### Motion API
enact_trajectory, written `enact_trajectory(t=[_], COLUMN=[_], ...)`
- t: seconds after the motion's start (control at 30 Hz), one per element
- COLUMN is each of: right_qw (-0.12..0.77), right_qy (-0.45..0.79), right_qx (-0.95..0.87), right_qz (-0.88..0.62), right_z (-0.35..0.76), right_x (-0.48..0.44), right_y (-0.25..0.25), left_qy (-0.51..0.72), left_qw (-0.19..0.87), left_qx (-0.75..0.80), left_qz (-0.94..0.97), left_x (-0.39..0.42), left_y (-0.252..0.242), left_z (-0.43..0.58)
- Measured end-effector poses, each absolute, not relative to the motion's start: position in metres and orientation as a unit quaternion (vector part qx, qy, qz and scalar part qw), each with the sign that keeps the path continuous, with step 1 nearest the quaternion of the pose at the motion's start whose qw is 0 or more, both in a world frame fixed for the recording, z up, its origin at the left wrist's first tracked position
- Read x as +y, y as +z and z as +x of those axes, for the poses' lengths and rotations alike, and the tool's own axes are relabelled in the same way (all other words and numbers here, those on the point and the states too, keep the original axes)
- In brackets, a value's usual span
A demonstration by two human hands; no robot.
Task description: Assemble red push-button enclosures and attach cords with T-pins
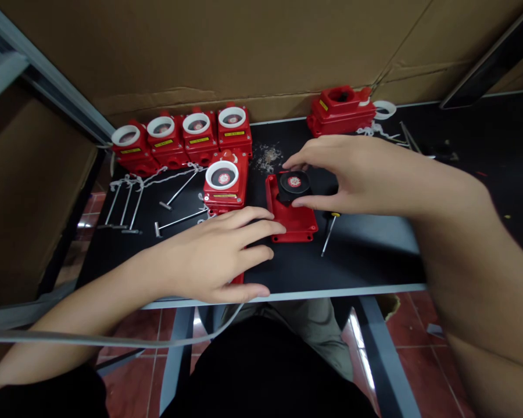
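Note:
A flat red housing base [298, 223] lies on the black bench in front of me, with a black round part [294, 182] with a red-and-white centre on its far end. My right hand [344, 171] has thumb and fingers closed around that black part from the right. My left hand [226, 249] is spread, palm down, its fingertips at the base's left edge; whether they press on it I cannot tell. Under this hand a red piece [238, 278] is mostly hidden. Just beyond it stands a red box with a white ring [222, 175].
Several red boxes with white rings [197, 123] line the back left. T-handled tools [178, 191] lie before them. At the back right are an open red housing [342, 110] and a loose white ring [384, 109]. A screwdriver [329, 235] lies right of the base; debris [268, 158] is scattered behind.

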State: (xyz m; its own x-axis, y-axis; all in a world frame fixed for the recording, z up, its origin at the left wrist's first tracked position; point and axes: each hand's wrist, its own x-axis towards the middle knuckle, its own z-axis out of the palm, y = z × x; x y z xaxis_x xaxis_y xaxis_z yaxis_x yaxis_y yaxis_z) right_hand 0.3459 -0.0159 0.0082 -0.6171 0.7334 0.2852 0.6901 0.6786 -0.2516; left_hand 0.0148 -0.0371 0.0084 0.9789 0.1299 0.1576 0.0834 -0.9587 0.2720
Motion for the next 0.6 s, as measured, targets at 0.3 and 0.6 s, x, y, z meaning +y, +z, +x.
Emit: enact_trajectory(t=[0.3,0.6], right_qw=[0.188,0.274], right_qy=[0.045,-0.019], right_qx=[-0.898,-0.864], right_qz=[-0.394,-0.421], right_z=[0.35,0.353], right_x=[-0.018,-0.022], right_y=[0.015,0.036], left_qy=[0.081,-0.041], left_qw=[0.145,0.306], left_qx=[0.056,0.228], left_qz=[0.985,0.923], left_x=[-0.034,-0.013], left_y=[0.016,0.062], left_z=[0.011,-0.027])
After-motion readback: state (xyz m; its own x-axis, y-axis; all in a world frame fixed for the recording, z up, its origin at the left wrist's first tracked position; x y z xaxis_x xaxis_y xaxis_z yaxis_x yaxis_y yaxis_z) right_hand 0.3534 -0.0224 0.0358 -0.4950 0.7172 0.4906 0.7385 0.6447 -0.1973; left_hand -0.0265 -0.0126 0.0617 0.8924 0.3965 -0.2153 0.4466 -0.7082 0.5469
